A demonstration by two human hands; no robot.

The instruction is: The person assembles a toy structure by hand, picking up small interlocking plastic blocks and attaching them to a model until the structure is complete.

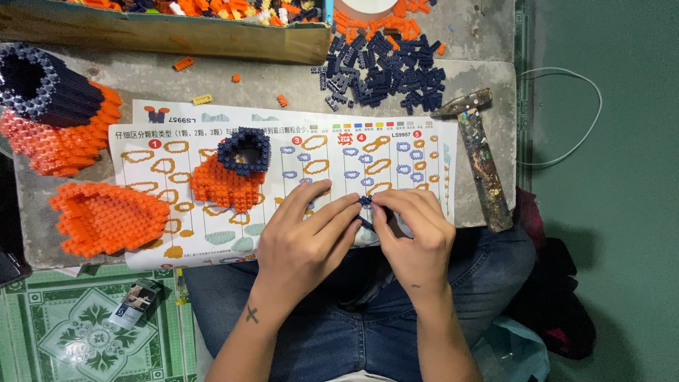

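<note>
Left hand: my left hand (pixel 304 237) sits at lower centre of the frame, fingers stretched toward the middle, thumb and forefinger pinched on a small dark-blue brick piece (pixel 365 212).
Right hand: my right hand (pixel 417 233) meets it from the right, fingertips closed on the same piece; I think it presses from above, though the fingers hide most of the contact.
Piece held: it lies between both hands, over the lower edge of the instruction sheet (pixel 283 141), centre frame.
Half-built model: an orange base with a dark-blue ring on top (pixel 233 173) stands on the sheet, left of centre.
Finished parts: a flat orange piece (pixel 106 216) at left; a tall orange and blue piece (pixel 53 117) at upper left.
Loose bricks: a dark-blue pile (pixel 385 74) at upper centre.
Hammer: a hammer (pixel 481 159) lies right of the sheet.
Tray: a cardboard tray (pixel 163 35) runs along the top edge.
</note>
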